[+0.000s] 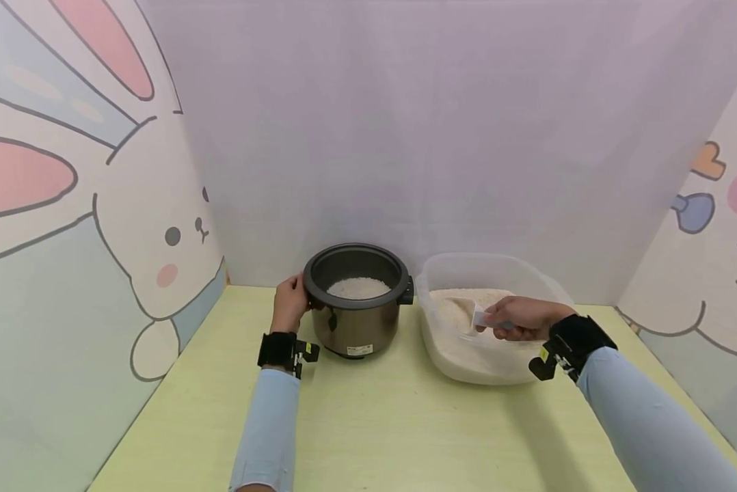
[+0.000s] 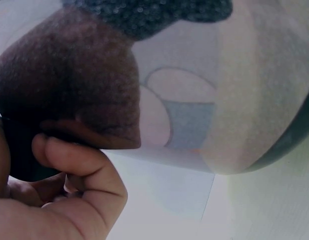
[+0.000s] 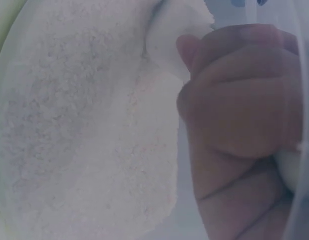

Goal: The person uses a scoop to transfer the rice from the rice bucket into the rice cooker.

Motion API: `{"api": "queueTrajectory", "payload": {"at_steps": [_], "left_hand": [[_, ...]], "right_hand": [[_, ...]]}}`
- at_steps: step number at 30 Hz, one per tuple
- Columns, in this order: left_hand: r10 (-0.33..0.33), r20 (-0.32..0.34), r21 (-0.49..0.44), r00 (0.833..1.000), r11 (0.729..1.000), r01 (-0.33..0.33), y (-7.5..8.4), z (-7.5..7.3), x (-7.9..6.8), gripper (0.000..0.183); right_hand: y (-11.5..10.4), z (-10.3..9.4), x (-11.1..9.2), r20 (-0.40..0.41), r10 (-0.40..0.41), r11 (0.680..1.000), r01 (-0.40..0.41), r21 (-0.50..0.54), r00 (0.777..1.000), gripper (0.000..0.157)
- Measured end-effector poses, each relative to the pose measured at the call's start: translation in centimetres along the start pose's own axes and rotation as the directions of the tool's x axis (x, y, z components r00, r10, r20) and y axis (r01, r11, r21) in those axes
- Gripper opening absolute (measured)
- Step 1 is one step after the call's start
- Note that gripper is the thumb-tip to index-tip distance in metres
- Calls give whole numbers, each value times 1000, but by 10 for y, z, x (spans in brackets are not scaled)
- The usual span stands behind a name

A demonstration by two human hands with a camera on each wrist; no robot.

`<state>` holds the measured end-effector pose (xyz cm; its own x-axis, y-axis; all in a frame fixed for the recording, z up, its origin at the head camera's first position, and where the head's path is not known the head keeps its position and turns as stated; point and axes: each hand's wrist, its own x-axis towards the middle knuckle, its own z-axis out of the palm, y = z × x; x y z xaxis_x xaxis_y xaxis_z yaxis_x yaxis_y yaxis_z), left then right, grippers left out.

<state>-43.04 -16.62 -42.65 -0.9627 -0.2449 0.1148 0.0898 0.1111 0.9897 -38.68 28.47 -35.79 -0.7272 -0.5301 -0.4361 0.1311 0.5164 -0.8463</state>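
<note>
A dark rice cooker (image 1: 356,328) without a lid stands near the back wall, with white rice (image 1: 359,288) in its pot. At its left side my left hand (image 1: 290,303) grips the black side handle (image 2: 27,155), fingers curled around it in the left wrist view. To the cooker's right is a translucent plastic bin (image 1: 485,263) holding plenty of rice (image 3: 84,125). My right hand (image 1: 525,318) reaches into this bin and holds a white scoop (image 1: 477,316) by its handle. The scoop's bowl is down at the rice and partly hidden by the bin wall.
Both containers sit side by side on a pale green tabletop (image 1: 381,424). A plain light curtain-like wall (image 1: 405,137) rises right behind them. Printed cartoon panels (image 1: 159,273) close off the left and right sides.
</note>
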Motion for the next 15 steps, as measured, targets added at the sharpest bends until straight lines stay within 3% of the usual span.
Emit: {"api": "queueTrajectory", "payload": {"at_steps": [8, 15], "left_hand": [[10, 1, 11, 1000, 1000, -10, 0, -1, 1, 43], [6, 3, 11, 1000, 1000, -6, -1, 0, -1, 43]], "right_hand": [[3, -2, 1, 5, -35, 999, 35, 42, 999, 41], [5, -5, -2, -10, -61, 985, 62, 163, 998, 35]]}}
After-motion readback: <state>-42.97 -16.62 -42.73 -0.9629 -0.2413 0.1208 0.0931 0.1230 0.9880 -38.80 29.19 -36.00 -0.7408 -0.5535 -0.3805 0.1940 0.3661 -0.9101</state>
